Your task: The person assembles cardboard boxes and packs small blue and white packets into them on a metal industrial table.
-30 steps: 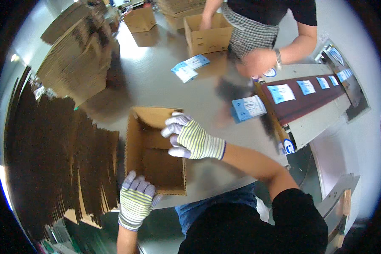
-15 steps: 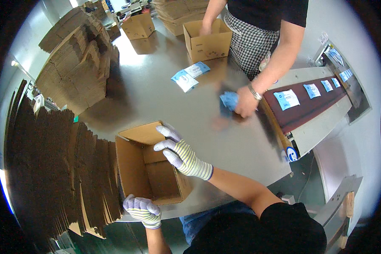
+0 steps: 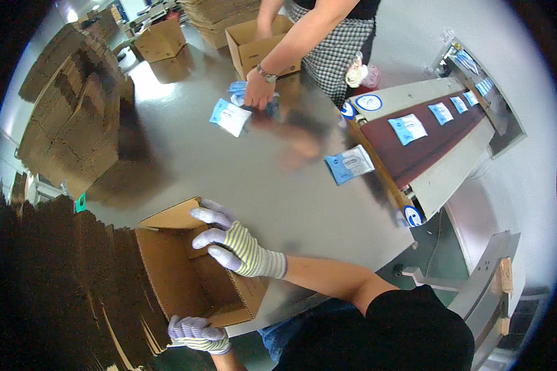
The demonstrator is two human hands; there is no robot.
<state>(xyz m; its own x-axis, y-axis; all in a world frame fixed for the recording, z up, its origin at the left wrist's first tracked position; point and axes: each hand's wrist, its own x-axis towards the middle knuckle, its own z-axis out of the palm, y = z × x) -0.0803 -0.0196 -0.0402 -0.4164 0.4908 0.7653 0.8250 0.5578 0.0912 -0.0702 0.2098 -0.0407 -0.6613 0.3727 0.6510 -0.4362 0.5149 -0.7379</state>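
An open-topped cardboard box (image 3: 189, 275) stands near me at the left of the metal table, its bare inner bottom showing. My left hand (image 3: 198, 335), in a striped knit glove, is closed at its near-left corner. My right hand (image 3: 244, 247), gloved alike, lies over the box's right wall with its fingers apart and bent towards the inside. Across the table a co-worker's hand (image 3: 260, 89) presses on a blue-and-white packet, partly hidden under it. That person's other hand reaches into another cardboard box (image 3: 263, 52).
Blue-and-white packets lie on the table, one by the co-worker (image 3: 230, 117) and one near the conveyor (image 3: 351, 164). Several more ride on the dark red conveyor belt (image 3: 384, 148) at the right. Tall stacks of flattened cardboard (image 3: 74, 123) line the left. A third box (image 3: 161, 41) stands far back.
The view has turned a little. The co-worker's hand has moved from near the conveyor to the packets by the far box. A packet now lies beside the conveyor. My hands stay at the box.
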